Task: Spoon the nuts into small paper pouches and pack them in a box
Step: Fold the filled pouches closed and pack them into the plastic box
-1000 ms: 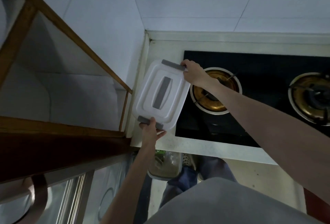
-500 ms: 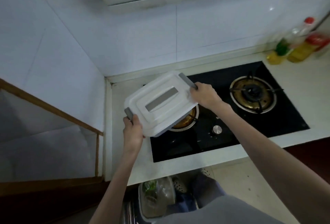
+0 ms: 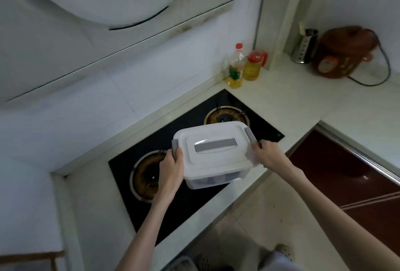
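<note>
A white plastic box (image 3: 213, 151) with a lid, a grey handle and grey side clips hangs in the air above the black gas hob (image 3: 188, 203). My left hand (image 3: 172, 168) grips its left end at the clip. My right hand (image 3: 267, 155) holds the right end, fingers curled round the lid's edge. Dark shapes show through the box's translucent front wall; I cannot tell what they are. No nuts, spoon or paper pouches are in view.
Two burners sit in the hob: left burner (image 3: 147, 175), right burner (image 3: 225, 116). Two oil bottles (image 3: 237, 66) stand at the back corner of the white counter (image 3: 303, 102). A brown cooker (image 3: 344, 52) with a cable and a metal utensil holder (image 3: 304, 47) stand far right. A hood hangs overhead.
The box has been carried from the counter's left corner to the right, over the hob between the burners, and levelled. Both hands kept hold. The view swung right, revealing bottles and cooker.
</note>
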Demonstrator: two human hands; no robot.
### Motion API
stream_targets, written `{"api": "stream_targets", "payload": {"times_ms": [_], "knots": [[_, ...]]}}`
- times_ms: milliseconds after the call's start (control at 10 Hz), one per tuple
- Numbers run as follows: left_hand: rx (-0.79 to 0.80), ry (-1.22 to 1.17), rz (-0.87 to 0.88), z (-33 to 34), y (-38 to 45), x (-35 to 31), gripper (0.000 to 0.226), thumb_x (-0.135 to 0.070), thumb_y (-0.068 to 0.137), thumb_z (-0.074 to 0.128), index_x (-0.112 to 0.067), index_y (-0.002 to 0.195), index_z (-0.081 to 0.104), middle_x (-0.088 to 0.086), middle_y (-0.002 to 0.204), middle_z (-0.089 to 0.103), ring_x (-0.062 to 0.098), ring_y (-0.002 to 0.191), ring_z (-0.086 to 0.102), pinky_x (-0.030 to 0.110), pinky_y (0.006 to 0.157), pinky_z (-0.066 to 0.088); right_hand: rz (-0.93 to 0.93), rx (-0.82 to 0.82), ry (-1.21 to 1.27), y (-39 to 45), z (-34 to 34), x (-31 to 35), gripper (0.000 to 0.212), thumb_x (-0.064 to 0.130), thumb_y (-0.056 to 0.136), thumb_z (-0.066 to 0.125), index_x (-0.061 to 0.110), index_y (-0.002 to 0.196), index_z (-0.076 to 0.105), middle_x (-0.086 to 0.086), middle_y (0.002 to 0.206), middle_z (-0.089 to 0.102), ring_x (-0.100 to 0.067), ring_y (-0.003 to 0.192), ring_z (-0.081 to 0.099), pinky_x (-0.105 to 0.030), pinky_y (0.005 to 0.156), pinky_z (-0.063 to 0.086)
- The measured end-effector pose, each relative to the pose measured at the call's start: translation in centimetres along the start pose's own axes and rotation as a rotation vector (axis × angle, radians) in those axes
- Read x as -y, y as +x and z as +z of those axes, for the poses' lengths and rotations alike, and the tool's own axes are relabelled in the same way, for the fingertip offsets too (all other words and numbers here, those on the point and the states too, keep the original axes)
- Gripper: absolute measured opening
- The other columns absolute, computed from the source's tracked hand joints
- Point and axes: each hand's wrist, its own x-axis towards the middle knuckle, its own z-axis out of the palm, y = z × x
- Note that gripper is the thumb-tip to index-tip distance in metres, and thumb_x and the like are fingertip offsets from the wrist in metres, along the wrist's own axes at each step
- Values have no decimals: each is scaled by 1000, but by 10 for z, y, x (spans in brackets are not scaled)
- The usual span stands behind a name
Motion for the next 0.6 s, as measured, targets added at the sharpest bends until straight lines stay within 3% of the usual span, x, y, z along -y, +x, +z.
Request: {"api": "stream_targets", "payload": {"times_ms": [200, 300, 400, 500, 600], "knots": [[138, 150, 202, 114, -6, -86, 26, -47, 101, 37, -27, 105, 54, -13, 84, 61, -2, 74, 60, 14, 55, 41, 104, -154, 0, -18, -104, -95, 35, 28, 100, 39, 0, 92, 59, -24, 103, 62, -39, 96, 56, -34, 72, 36], [217, 168, 300, 180, -23, -134, 31, -43, 102, 38, -19, 108, 57, -8, 87, 60, 9, 78, 62, 24, 59, 44, 166, -283, 66, -28, -160, -151, 36, 31, 98, 42, 2, 86, 59, -23, 98, 65, -39, 92, 59, -37, 72, 42], [292, 225, 362, 247, -44, -174, 35, -39, 102, 38, -10, 106, 58, 8, 96, 65, 29, 91, 63, 33, 73, 43, 221, -337, 54, -38, -206, -211, 37, 30, 99, 39, 0, 94, 61, -25, 105, 65, -40, 100, 58, -41, 81, 43], [354, 269, 451, 314, -67, -212, 33, -37, 102, 40, -10, 96, 58, 13, 88, 65, 38, 93, 63, 32, 68, 36, 289, -368, -13, -54, -248, -268, 35, 33, 101, 34, 8, 97, 58, -23, 107, 63, -37, 99, 57, -40, 78, 42], [424, 324, 559, 379, -95, -252, 36, -34, 102, 40, -5, 102, 60, 20, 96, 68, 40, 96, 61, 33, 70, 35, 380, -438, -30, -75, -282, -320, 34, 28, 103, 30, 4, 108, 54, -21, 109, 60, -39, 104, 56, -41, 81, 41]]}}
